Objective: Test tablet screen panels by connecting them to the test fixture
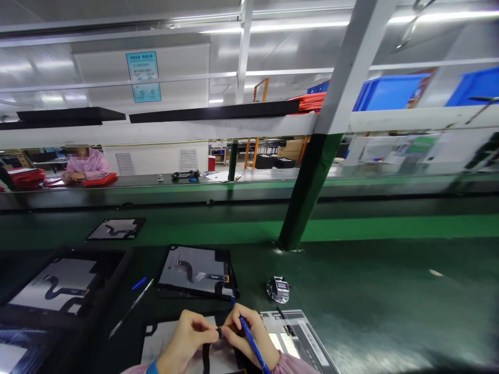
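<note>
My left hand [183, 343] pinches the end of a black ribbon cable [206, 358] between thumb and fingers. Right beside it, my right hand [249, 332] is closed around a blue pen [253, 343], its fingertips also touching the cable end. Under both hands lies a grey-backed screen panel [156, 340], partly covered by them. A second flat panel [310, 340] with pale and black parts sits to the right, reaching under my right wrist. Just beyond my hands rests another screen panel [181, 275] with a curved ribbon cable on its back.
A chrome tally counter [278, 290] stands right of centre. To the left are a blue pen cap [139, 283], a slim clear pen [130, 309] and a black tray [113, 275] holding a panel. A slanted post [307, 192] rises from the bench. A person [88, 163] sits across.
</note>
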`<act>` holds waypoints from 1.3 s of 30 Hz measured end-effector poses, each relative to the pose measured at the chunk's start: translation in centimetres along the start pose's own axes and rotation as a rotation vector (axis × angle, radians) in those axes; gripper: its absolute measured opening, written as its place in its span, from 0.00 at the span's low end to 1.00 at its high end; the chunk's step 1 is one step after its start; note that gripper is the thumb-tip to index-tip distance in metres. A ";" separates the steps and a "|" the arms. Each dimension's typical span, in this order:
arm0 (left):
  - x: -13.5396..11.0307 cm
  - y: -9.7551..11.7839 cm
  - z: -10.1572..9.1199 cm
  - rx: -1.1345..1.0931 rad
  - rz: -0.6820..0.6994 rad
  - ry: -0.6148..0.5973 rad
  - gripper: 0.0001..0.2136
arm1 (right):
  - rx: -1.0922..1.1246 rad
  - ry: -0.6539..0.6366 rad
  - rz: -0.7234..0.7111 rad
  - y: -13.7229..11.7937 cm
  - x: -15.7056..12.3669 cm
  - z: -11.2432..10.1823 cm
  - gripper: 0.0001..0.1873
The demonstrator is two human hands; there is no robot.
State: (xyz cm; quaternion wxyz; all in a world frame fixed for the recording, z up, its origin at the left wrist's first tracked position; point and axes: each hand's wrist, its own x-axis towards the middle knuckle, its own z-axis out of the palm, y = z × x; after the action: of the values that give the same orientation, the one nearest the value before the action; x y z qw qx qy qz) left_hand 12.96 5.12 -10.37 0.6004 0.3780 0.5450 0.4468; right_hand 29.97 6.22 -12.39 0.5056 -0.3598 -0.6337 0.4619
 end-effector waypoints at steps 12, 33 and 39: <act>0.2 -0.7 0.0 -0.018 -0.021 0.016 0.13 | -0.004 -0.054 0.061 -0.2 0.1 0.0 0.22; 1.9 -2.9 0.0 0.036 0.206 -0.294 0.23 | -0.057 -0.017 0.032 -0.8 -0.2 0.1 0.26; 0.2 -0.4 -1.2 0.144 0.191 -0.281 0.26 | -0.116 0.036 -0.040 -2.1 -0.6 -1.3 0.23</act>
State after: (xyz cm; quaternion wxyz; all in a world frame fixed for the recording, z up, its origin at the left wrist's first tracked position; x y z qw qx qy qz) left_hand 11.85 5.15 -10.95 0.5969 0.5288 0.4477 0.4045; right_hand 31.45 5.26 -10.52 0.5044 -0.3838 -0.6574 0.4076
